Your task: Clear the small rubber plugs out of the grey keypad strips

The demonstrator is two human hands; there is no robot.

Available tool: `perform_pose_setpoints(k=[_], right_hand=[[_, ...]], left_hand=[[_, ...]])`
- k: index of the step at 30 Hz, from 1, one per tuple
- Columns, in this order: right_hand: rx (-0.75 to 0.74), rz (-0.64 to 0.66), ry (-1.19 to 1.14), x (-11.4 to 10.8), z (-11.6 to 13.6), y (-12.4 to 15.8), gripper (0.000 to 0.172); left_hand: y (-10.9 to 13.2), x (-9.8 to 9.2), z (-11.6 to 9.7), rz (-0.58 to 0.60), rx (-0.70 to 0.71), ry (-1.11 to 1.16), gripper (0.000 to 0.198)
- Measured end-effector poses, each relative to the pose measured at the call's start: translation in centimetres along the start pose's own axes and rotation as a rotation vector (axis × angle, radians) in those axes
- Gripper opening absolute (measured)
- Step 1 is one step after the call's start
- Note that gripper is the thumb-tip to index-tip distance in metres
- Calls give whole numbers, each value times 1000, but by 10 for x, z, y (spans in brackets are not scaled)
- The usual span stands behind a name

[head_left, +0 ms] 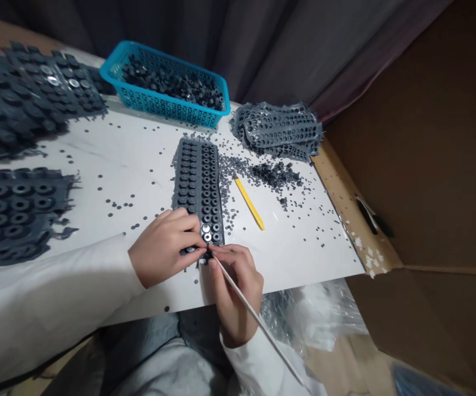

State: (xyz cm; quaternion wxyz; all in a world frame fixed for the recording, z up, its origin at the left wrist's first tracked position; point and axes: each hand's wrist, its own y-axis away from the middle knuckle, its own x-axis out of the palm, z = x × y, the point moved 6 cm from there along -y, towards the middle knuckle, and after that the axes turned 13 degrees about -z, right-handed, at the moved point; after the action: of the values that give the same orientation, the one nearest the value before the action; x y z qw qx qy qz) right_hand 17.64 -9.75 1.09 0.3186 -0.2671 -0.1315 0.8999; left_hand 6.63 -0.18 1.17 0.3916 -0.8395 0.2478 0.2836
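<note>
A grey rubber strip (pixel 199 187) of moulded rings lies on a white board (pixel 287 247), its near end under the left hand (pixel 161 247), fingers pressing down. The right hand (pixel 236 286) pinches a thin white stick (pixel 258 324), tip at the strip. Ahead of the hands sits a blue basket (pixel 164 104) of dark pieces (pixel 172 82).
</note>
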Motion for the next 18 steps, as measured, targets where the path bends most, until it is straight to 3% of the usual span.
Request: perform_pose_setpoints(k=[7, 18], right_hand=[[52, 4, -50, -2, -4, 2, 11], [10, -4, -16, 0, -1, 1, 11]], left_hand=[[-1, -1, -1, 10, 9, 0, 18], [0, 0, -1, 14, 1, -18, 20]])
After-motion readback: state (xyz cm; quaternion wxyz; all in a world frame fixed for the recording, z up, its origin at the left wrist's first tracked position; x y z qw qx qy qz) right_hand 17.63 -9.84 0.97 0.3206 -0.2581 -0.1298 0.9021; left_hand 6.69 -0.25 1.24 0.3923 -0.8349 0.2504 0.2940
